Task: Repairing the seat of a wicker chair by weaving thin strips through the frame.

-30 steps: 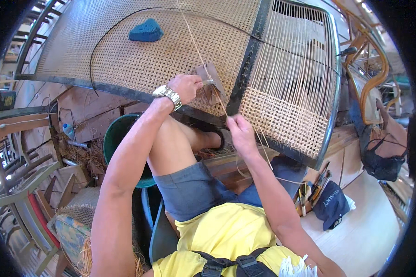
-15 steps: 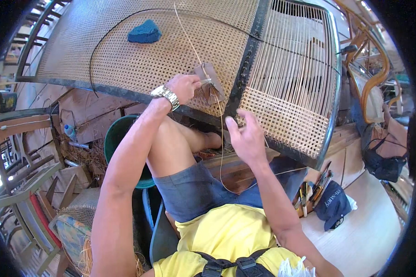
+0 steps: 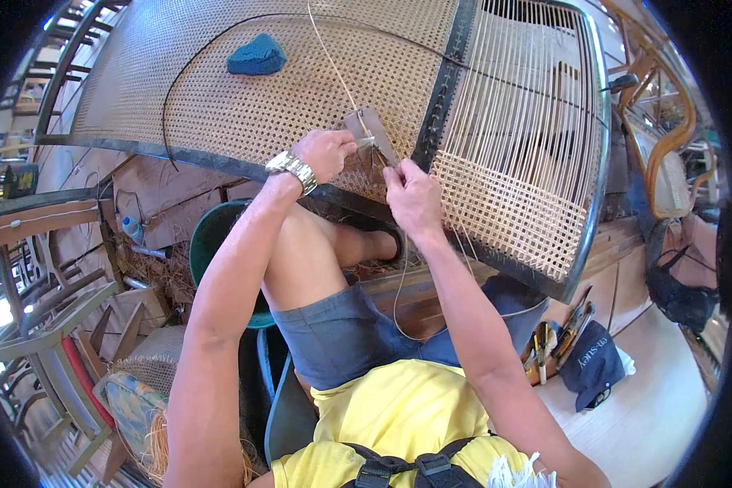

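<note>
A: Where is the cane strand [image 3: 333,61]?

B: It rises from the left hand [image 3: 324,153], whose fingers are pinched together on it beside a small flat tool [image 3: 369,130], right against the woven panel [image 3: 301,89].

A: And the right hand [image 3: 413,198]?

B: Just below that pinch, fingers closed on the strand where it meets the weave; the slack loops down past them toward the lap.

A: How will it handle?

B: Light, springy and thin, I'd judge; it could kink or split. Grip it close to the weave, not far up.
</note>
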### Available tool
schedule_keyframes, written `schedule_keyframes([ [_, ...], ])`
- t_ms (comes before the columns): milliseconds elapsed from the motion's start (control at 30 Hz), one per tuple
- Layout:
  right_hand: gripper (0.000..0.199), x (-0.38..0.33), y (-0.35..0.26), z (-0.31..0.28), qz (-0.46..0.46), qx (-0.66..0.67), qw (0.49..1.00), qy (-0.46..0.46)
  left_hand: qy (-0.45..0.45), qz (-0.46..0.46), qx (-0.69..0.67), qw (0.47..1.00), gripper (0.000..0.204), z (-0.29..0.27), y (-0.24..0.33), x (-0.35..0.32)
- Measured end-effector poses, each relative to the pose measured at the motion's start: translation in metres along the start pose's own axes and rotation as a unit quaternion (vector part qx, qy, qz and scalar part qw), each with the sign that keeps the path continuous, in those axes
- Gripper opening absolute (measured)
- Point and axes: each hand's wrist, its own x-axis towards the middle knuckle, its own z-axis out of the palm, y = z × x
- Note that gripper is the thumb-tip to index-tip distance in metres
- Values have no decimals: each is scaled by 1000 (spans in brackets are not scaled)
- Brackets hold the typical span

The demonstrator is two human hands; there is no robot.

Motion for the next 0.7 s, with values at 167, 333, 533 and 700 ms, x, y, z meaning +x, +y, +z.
schedule_keyframes([
  [167,22,-33,32,-8,-146,-84,983,74,8,-17,-2,1000,24,7,15,-2],
  [333,21,-111,59,-54,-95,-88,991,26,-2,-16,1,1000,24,-1,9,-6],
  [533,36,-84,-8,-75,-154,-189,966,84,-7,-22,-10,1000,24,-4,7,-13],
  [700,52,1,-7,-38,125,82,980,-129,-5,-23,-14,1000,24,3,4,-6],
])
